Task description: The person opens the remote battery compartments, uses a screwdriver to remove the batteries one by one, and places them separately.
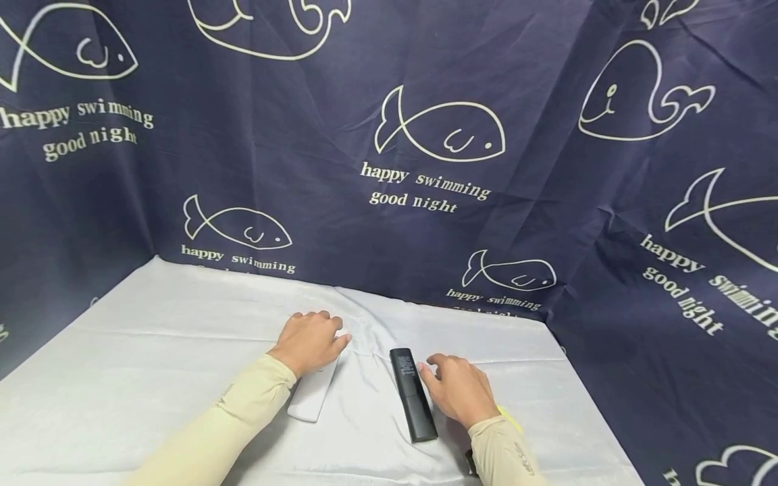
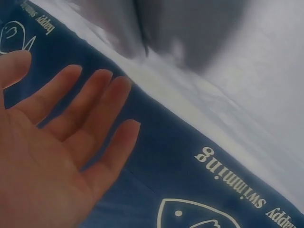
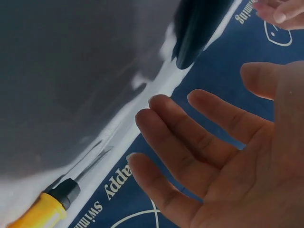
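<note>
My left hand (image 1: pixel 310 343) hovers over the upper end of a slim white remote control (image 1: pixel 310 398) and hides that end. Its fingers are loosely bent and apart in the left wrist view, with nothing in the palm (image 2: pixel 42 166). A black remote control (image 1: pixel 415 398) lies lengthwise on the cloth, a printed label and a cover seam facing up. Just right of it is my right hand (image 1: pixel 458 388), thumb close to the remote's edge. The right wrist view shows these fingers (image 3: pixel 190 142) spread and relaxed, holding nothing.
A screwdriver with a yellow handle (image 3: pixel 42 211) lies beyond the right hand, mostly hidden by the forearm in the head view. White cloth (image 1: pixel 152 378) with creases covers the table. Dark blue printed curtains (image 1: pixel 328 135) stand around its back and sides.
</note>
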Available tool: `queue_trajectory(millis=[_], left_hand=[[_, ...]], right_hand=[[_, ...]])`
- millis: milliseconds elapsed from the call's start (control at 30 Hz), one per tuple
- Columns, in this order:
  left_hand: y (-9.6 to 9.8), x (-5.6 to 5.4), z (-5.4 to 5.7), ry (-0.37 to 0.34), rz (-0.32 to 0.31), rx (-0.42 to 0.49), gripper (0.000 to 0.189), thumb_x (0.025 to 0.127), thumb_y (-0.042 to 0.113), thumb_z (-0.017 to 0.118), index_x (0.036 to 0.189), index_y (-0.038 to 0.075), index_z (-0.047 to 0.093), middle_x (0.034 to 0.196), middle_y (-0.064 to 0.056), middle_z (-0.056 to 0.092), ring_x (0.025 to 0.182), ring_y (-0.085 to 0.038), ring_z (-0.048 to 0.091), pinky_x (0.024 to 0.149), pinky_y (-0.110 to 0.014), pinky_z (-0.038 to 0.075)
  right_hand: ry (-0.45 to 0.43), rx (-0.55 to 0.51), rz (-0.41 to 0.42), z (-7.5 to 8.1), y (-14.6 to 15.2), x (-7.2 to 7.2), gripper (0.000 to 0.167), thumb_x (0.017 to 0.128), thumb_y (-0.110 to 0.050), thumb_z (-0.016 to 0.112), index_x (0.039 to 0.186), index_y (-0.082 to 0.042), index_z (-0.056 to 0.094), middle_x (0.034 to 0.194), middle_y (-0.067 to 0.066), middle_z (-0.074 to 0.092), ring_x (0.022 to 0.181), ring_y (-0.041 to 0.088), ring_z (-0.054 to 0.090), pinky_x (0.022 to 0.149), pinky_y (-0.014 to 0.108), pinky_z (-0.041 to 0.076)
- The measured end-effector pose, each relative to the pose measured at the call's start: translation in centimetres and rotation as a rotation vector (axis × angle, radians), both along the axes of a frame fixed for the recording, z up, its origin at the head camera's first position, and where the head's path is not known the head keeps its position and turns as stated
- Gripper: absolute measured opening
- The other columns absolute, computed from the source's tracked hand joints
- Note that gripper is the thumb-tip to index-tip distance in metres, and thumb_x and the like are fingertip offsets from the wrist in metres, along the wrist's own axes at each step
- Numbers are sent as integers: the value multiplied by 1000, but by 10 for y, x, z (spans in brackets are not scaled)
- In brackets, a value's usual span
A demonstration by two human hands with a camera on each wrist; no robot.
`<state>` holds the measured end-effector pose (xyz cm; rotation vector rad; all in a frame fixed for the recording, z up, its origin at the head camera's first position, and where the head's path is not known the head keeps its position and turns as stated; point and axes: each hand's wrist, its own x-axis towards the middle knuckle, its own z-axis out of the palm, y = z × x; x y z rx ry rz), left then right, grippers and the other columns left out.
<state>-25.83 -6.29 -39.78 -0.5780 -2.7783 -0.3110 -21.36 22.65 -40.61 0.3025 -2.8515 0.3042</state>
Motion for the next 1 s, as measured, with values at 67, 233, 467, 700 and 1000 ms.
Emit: queue_trajectory(millis=[67, 233, 467, 700, 1000], left_hand=[[2, 1, 1, 2, -5, -6, 34, 96, 42, 61, 106, 11, 73, 96, -8, 69, 90, -31, 68, 76, -50, 51], [7, 2, 0, 8, -9, -10, 32, 96, 40, 62, 105, 11, 74, 93, -8, 69, 88, -31, 68, 75, -50, 51], [12, 6, -1, -32, -27, 24, 29, 95, 37, 64, 104, 12, 74, 93, -6, 71, 87, -31, 69, 76, -48, 51], [21, 12, -4, -17, -49, 32, 29, 94, 38, 65, 104, 13, 74, 93, -4, 71, 86, -29, 69, 76, -48, 51], [31, 17, -6, 51, -42, 2, 28, 94, 39, 65, 95, 12, 73, 85, -5, 69, 80, -29, 68, 76, -47, 46]], right_hand=[[8, -3, 0, 2, 0, 0, 32, 97, -42, 63, 110, -15, 75, 86, -2, 72, 81, 22, 69, 68, 47, 53], [14, 8, 14, 4, -1, 2, 31, 97, -41, 63, 109, -15, 75, 86, -2, 72, 81, 21, 69, 68, 47, 53], [20, 18, 32, 2, -2, 6, 31, 97, -42, 63, 108, -16, 75, 77, -8, 67, 75, 18, 66, 67, 44, 52], [15, 6, 25, -1, -4, 10, 31, 96, -44, 64, 107, -17, 75, 72, -13, 62, 72, 16, 63, 63, 43, 50], [4, -10, 30, -3, -7, 13, 30, 95, -40, 66, 109, -15, 75, 74, -11, 61, 69, 14, 61, 61, 42, 49]])
